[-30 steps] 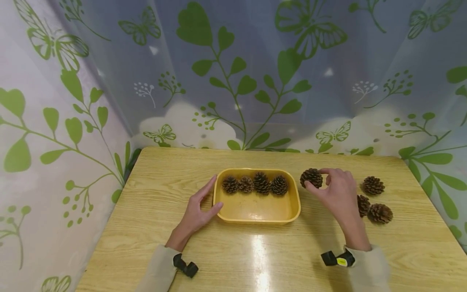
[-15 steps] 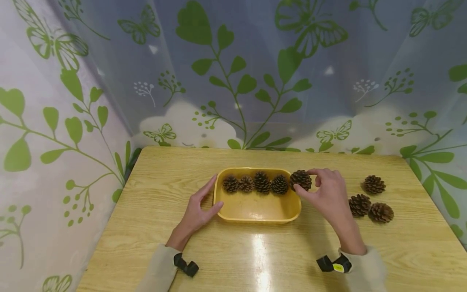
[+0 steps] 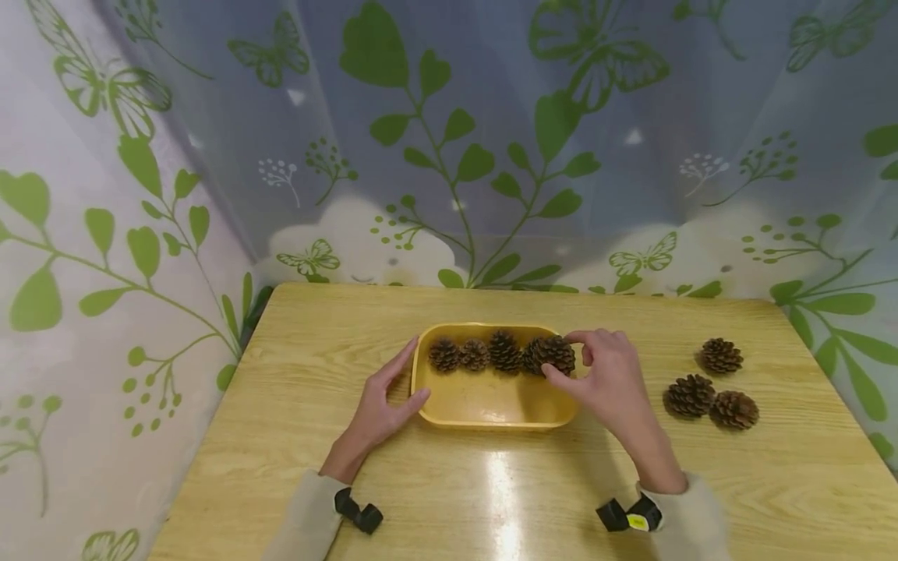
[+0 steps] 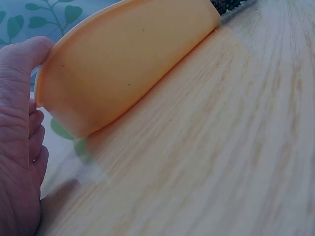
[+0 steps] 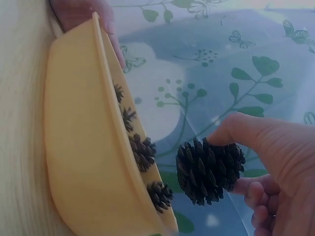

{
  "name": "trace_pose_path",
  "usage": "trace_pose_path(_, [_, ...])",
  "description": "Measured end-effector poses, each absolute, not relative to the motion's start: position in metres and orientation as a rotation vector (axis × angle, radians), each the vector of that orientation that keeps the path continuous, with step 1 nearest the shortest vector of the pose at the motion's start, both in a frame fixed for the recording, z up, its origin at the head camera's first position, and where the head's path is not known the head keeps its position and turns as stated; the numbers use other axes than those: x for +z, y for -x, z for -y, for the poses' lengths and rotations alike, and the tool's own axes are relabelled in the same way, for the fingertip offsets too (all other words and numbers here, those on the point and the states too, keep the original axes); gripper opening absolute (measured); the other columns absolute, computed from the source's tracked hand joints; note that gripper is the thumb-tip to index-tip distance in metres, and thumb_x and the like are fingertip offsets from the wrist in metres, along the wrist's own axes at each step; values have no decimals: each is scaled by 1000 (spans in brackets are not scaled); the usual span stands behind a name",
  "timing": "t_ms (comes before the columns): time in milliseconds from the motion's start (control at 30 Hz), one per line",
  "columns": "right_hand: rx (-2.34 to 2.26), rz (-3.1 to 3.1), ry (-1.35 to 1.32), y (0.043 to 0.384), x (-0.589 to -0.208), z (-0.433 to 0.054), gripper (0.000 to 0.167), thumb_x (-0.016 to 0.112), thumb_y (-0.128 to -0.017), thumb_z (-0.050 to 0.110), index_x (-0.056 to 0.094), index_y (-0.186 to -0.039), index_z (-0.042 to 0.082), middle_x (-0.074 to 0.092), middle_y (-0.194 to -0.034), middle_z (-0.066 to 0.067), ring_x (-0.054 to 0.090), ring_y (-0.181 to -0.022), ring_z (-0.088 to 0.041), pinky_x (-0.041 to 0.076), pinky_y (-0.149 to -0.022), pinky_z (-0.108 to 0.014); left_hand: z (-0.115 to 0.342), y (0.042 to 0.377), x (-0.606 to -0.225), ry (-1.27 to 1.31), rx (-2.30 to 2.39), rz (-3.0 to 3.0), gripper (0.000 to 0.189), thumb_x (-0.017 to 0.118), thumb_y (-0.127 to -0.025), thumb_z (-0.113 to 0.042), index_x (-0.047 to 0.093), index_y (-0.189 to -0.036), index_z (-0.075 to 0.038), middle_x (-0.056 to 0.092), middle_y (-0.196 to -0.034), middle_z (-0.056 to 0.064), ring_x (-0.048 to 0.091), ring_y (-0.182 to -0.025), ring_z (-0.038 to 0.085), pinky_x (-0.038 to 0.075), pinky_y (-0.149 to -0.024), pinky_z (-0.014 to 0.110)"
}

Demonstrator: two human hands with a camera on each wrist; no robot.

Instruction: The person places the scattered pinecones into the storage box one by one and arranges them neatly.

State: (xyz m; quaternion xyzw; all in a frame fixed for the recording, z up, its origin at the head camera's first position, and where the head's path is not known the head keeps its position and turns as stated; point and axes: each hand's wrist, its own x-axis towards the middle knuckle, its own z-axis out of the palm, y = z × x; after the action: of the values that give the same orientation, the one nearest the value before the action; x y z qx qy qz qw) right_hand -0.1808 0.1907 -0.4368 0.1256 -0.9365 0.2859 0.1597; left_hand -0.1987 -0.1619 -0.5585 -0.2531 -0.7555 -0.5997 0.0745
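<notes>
My right hand pinches a brown pine cone between thumb and fingers, over the right end of a yellow plastic tub. In the right wrist view the held pine cone is raised beyond the tub's rim. Several pine cones stand in a row along the tub's back wall; the held one overlaps the rightmost in the head view. At the tub's left end my left hand rests against the rim, thumb and fingers spread. The left wrist view shows that thumb right at the rim.
Three more pine cones lie on the wooden table to the right: one farther back and two side by side nearer. A patterned curtain with leaves and butterflies hangs behind the table and along its sides.
My right hand has carried its pine cone leftward, from beside the tub to over its right end. More of the pine cones on the table now show. My left hand has stayed put.
</notes>
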Motion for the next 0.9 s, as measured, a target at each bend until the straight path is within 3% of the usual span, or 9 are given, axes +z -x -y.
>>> trace_pose_path(133, [848, 2702, -376, 180, -441, -182, 47, 90, -81, 28, 74, -114, -1, 49, -73, -6, 40, -78, -26, 30, -75, -39, 161, 196, -554, 742, -1778, 2291, 81, 74, -93, -5, 36, -164, -10, 38, -166, 11, 33, -155, 30, 26, -126, 28])
trace_pose_path(367, [854, 2724, -451, 181, -445, -168, 53, 91, -79, 31, 73, -117, -3, 47, -71, -3, 40, -78, -25, 31, -76, -39, 158, 187, -531, 747, -1798, 2285, 77, 72, -92, 0, 35, -160, 5, 38, -163, 25, 34, -153, 38, 27, -126, 29])
trace_pose_path(900, [811, 2718, -606, 189, -454, -134, 49, 91, -78, 35, 75, -111, 3, 48, -69, 1, 46, -77, -22, 40, -80, -42, 157, 182, -519, 730, -1787, 2302, 76, 73, -91, 2, 38, -158, 6, 40, -162, 25, 36, -152, 38, 28, -125, 30])
